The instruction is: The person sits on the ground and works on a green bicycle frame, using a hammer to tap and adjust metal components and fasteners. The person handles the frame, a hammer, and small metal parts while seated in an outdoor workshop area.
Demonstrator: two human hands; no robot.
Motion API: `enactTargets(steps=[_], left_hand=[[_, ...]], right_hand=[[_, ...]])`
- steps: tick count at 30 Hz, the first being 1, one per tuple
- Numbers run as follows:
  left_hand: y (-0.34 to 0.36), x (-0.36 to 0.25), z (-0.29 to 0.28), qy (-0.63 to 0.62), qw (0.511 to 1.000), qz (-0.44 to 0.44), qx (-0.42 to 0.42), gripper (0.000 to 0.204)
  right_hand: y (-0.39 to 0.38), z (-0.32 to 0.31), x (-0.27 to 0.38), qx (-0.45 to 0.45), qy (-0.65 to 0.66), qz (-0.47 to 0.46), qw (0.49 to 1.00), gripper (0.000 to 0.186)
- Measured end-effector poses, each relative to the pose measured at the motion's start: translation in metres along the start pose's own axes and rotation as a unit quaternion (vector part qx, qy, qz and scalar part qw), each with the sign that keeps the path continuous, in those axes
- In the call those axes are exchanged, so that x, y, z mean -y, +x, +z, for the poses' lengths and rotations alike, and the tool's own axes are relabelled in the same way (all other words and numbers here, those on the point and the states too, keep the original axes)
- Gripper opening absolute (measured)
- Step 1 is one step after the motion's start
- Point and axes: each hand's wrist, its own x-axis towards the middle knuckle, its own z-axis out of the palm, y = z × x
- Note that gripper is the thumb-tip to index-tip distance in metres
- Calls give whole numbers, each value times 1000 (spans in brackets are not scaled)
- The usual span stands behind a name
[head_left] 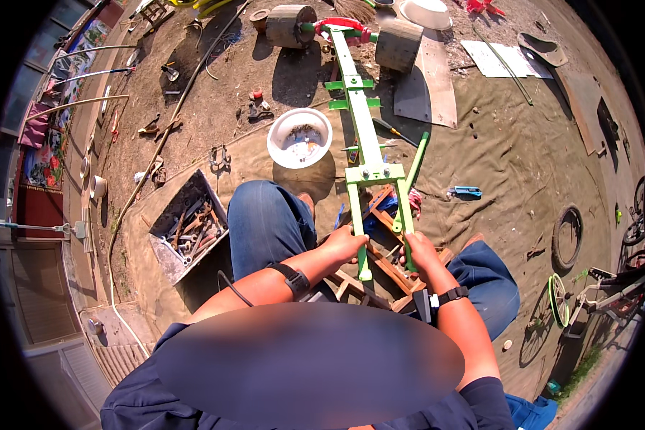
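The person's left hand and right hand each hold one leg of a green metal frame, fingers closed in on the bars near their lower ends, though how far the fingertips wrap underneath is hard to tell from above. The frame lies lengthwise in front of the person, its forked end between the knees and its far end at an axle between two grey rollers. Brown wooden pieces sit below the fork, between the two legs in jeans. To the left of the frame stands a white basin with debris in it, and nearer the left knee a metal box full of wrenches and other tools. On the right, a blue-handled tool lies on the brown ground sheet, and farther out lies a black tyre
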Motion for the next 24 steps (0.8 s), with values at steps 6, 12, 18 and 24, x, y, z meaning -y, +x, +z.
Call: enactTargets(steps=[6, 12, 18, 24], left_hand=[[0, -1, -1, 24, 1000, -3, -4, 24], [-1, -2, 0, 14, 1000, -8, -4, 25], [0, 0, -1, 13, 1000, -10, -5, 25], [2, 1, -1, 8, 1000, -8, -2, 25]], right_hand=[[8, -3, -8, 4, 4, -7, 1000, 31], [9, -3, -9, 3, 9, 0, 1000, 30], [8, -2, -8, 4, 10, -5, 1000, 29], [6, -1, -5, -2, 12, -4, 1000, 28]])
